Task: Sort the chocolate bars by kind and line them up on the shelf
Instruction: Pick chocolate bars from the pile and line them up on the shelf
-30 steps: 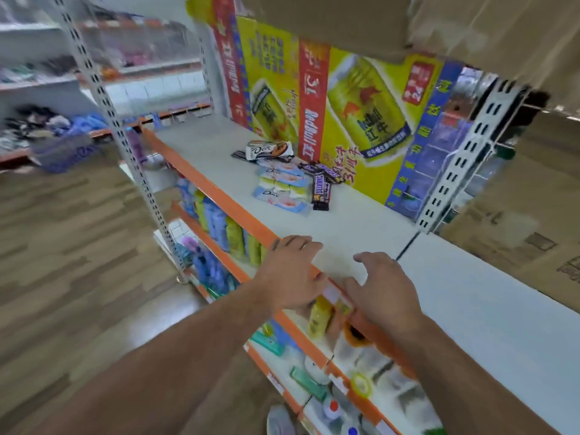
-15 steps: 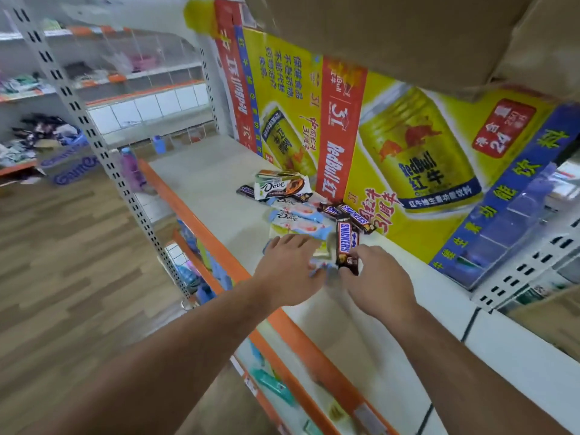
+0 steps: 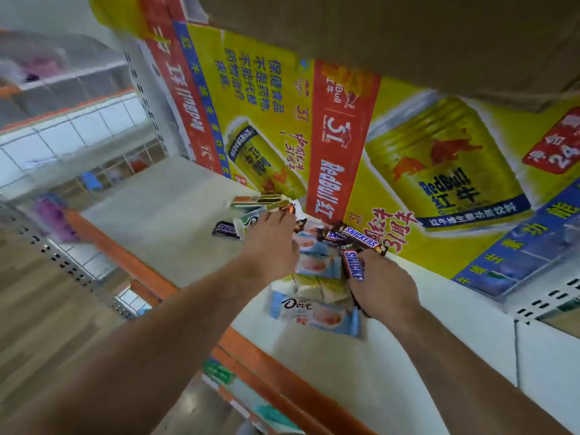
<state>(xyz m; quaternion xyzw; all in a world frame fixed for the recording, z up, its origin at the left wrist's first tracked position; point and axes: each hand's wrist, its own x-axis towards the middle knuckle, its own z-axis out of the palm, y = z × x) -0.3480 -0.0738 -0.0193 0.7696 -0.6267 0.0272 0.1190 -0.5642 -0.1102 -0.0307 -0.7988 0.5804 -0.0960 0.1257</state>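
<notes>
A heap of chocolate lies on the white shelf (image 3: 175, 211) against the yellow poster. My right hand (image 3: 383, 287) is shut on a brown Snickers bar (image 3: 353, 265) at the heap's right side. Two more Snickers bars (image 3: 361, 238) lie just beyond it, and another Snickers bar (image 3: 224, 229) lies apart at the left. Light-blue Dove bars (image 3: 314, 312) are strewn between my hands. My left hand (image 3: 270, 243) reaches over a white and orange Dove pack (image 3: 248, 221); its fingers cover the pack and the grip is hidden. Flat Dove boxes (image 3: 263, 200) are stacked just behind.
The shelf has an orange front edge (image 3: 150, 271), with lower shelves of goods under it. A brown cardboard box (image 3: 392, 32) overhangs from above. A perforated steel upright (image 3: 62, 265) stands at the left by the wooden floor. A seam (image 3: 514, 346) divides the shelf at the right.
Both hands left the shelf's front edge and moved left and inward to the heap. The right hand took hold of a Snickers bar; the left reached farther back onto the Dove pack.
</notes>
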